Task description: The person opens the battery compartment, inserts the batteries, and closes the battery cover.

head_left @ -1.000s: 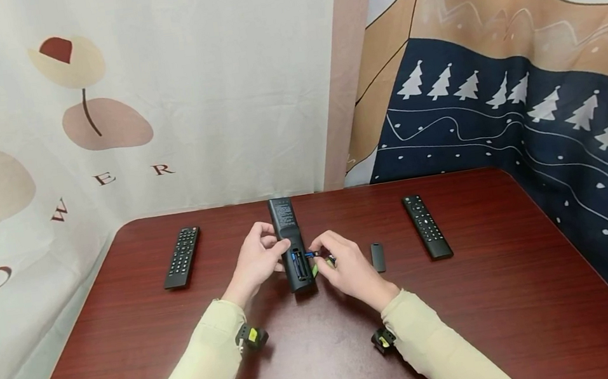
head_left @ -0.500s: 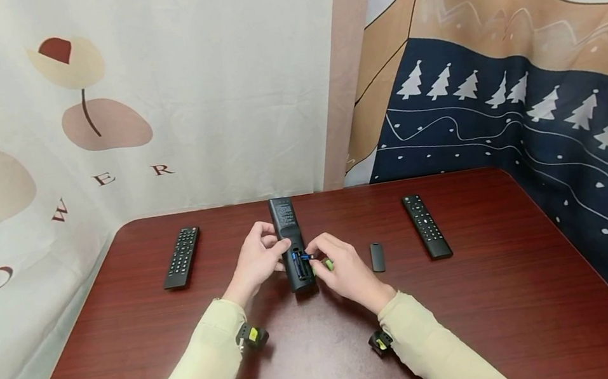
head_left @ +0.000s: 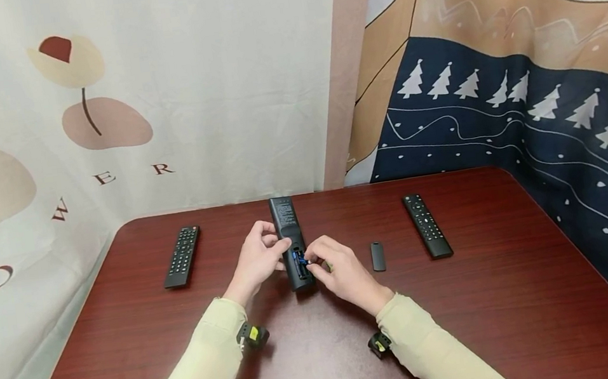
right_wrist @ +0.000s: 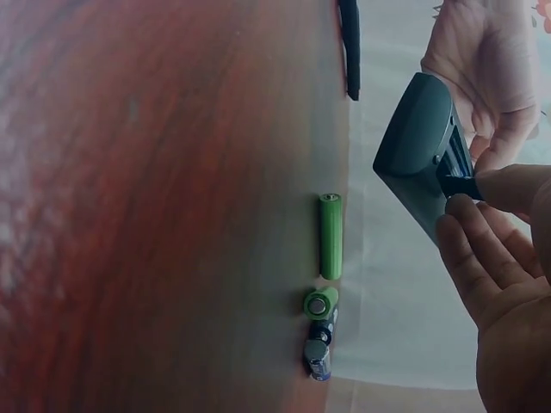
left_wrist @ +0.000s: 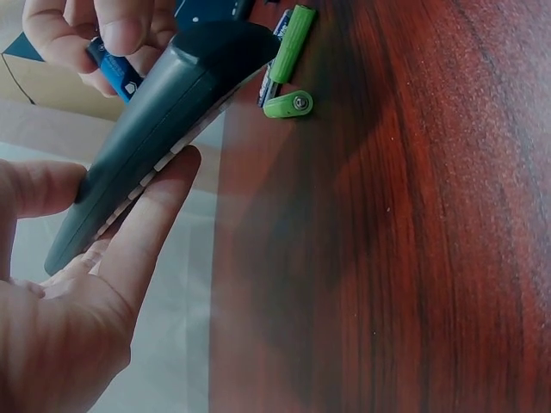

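Note:
My left hand (head_left: 256,263) grips a black remote control (head_left: 288,236) by its sides, its back facing up and the battery compartment (head_left: 299,265) uncovered. Thumb and fingers lie on opposite sides of the remote in the left wrist view. My right hand (head_left: 343,271) pinches a blue battery (left_wrist: 114,67) at the compartment's right edge. In the right wrist view the far end of that battery (right_wrist: 463,187) meets the compartment opening; how deep it sits cannot be told. Below, a green battery (right_wrist: 331,237) lies on the table beside another green battery (right_wrist: 319,303) and a blue-and-silver one (right_wrist: 318,360).
A small dark battery cover (head_left: 377,256) lies right of my right hand. One black remote (head_left: 182,257) rests at the table's left, another black remote (head_left: 427,226) at its right. The brown table (head_left: 325,353) ends at a curtain (head_left: 223,98) behind.
My right hand has shifted slightly left, bringing the blue battery from beside the remote to over its compartment. The left hand and the remote have hardly moved.

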`<state>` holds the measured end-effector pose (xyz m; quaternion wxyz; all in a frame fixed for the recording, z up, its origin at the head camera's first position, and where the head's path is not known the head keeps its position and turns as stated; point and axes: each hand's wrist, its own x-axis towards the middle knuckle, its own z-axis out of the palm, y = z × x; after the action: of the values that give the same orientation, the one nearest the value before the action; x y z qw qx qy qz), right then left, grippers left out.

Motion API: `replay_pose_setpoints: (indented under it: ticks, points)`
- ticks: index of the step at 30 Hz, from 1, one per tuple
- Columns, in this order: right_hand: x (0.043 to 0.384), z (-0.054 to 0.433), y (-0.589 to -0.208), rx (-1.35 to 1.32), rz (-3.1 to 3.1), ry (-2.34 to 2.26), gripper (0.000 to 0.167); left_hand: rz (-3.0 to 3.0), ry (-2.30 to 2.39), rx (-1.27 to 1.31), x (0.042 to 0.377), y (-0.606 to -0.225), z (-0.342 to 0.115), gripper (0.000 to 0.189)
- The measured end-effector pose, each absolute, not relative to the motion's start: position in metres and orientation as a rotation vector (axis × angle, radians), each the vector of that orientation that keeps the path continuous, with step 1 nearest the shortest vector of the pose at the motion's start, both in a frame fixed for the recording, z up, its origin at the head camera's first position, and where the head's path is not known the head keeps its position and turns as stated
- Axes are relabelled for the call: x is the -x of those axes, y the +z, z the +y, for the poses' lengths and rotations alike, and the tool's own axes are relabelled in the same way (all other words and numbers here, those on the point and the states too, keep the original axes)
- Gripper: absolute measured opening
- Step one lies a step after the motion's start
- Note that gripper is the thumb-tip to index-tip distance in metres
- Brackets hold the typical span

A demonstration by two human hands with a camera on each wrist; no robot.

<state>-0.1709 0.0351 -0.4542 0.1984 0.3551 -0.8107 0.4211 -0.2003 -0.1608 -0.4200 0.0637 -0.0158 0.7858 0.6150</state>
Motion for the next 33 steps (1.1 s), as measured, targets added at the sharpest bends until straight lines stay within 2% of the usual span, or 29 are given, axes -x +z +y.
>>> replay_pose_setpoints:
  ticks: [10,33]
  points:
    - [0.1683,0.0328,-0.4559,-1.053,-2.260,1.188,0.024,2.383,1.858,0.069,0.2013,-0.4210,-0.1627,0.031]
    - [0.1666,0.0328,-0.4590,-1.056,-2.281,1.195,0.020,2.345,1.897,0.103,0.2011,-0.4196,-0.1652,0.032]
